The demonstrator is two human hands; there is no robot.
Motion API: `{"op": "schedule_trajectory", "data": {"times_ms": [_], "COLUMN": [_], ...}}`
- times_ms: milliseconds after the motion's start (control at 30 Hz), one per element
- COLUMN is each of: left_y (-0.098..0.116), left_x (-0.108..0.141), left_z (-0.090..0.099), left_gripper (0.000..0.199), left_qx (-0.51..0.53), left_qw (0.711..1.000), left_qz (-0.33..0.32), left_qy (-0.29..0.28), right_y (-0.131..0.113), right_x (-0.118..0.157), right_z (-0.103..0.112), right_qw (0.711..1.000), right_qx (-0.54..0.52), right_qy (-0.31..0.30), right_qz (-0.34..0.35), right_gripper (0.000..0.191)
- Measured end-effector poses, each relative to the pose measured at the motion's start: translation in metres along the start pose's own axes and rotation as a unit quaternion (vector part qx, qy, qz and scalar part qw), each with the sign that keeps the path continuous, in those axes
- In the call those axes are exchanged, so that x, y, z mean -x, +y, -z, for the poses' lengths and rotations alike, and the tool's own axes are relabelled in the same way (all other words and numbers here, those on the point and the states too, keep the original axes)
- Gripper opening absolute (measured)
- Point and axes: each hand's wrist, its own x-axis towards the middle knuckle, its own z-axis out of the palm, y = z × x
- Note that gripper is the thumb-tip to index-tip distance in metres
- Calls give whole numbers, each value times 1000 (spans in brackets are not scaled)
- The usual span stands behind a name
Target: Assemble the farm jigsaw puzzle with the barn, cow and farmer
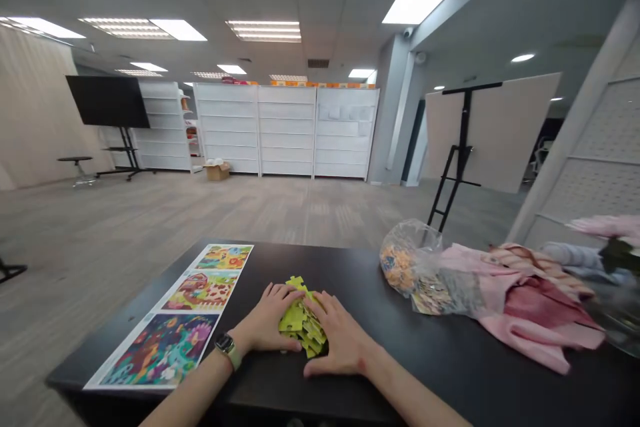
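A heap of yellow-green jigsaw puzzle pieces (pixel 303 325) lies bunched near the front of the black table (pixel 345 267). My left hand (pixel 269 321) curves round its left side, fingers along the back edge and thumb in front; a watch is on that wrist. From the other side my right hand (pixel 341 337) cups the heap, its fingers bent over the pieces and its thumb apart at the front. Between both palms the pieces are pressed together, overlapping and tilted. My fingers cover the heap's outer edges. Left of my hands is a printed sheet (pixel 216 311) with three colourful pictures.
Toward the right of the table are a clear plastic bag (pixel 400 260) with orange pieces, another bag of puzzle pieces (pixel 433 293) and pink cloth (pixel 520 333). Pink flowers (pixel 607 227) stand at the right edge. Beyond the table are an easel (pixel 457 153) and white shelving (pixel 287 130).
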Motion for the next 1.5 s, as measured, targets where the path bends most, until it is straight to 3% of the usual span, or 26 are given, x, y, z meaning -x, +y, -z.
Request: {"op": "schedule_trajectory", "data": {"times_ms": [100,200,367,500,567,633,733,800,967,1167,1233,1300,1400,1500], "left_y": [-9,-24,-36,-28,-22,-16,-9,-4,10,18,17,15,15,24], "left_x": [-5,-13,-23,-16,-11,-6,3,10,16,-7,-12,-13,-7,12], "left_z": [6,13,18,15,14,14,14,12,9,6,6,10,17,21], "left_gripper": [124,131,103,63,52,58,97,104,88,47,53,74,108,121], "left_qx": [14,43,51,52,53,56,50,38,26,18,20,21,22,25], "left_qw": [1000,998,997,998,998,998,997,996,999,1000,1000,1000,998,992], "left_qz": [-24,-25,-20,-20,-18,-21,-36,-42,-26,-6,-4,-3,-12,-34], "left_qy": [-8,-40,-52,-19,-10,-16,-53,-64,-10,17,13,-1,-64,-121], "right_y": [0,0,17,44,56,66,77,82,81,73,72,72,73,73], "right_x": [-6,-16,-23,-14,-8,-2,3,4,1,1,4,7,9,9], "right_z": [2,8,29,50,52,47,35,28,23,22,23,23,24,24], "right_qw": [1000,998,999,996,988,974,946,927,901,893,893,891,886,882], "right_qx": [15,34,1,-74,-123,-177,-254,-299,-378,-399,-396,-393,-391,-391], "right_qy": [-13,-21,-17,50,91,129,173,188,174,178,189,203,225,238], "right_qz": [14,48,50,11,-21,-59,-106,-123,-123,-105,-103,-102,-105,-111], "right_gripper": [116,91,69,52,47,44,49,56,53,48,49,50,51,49]}}
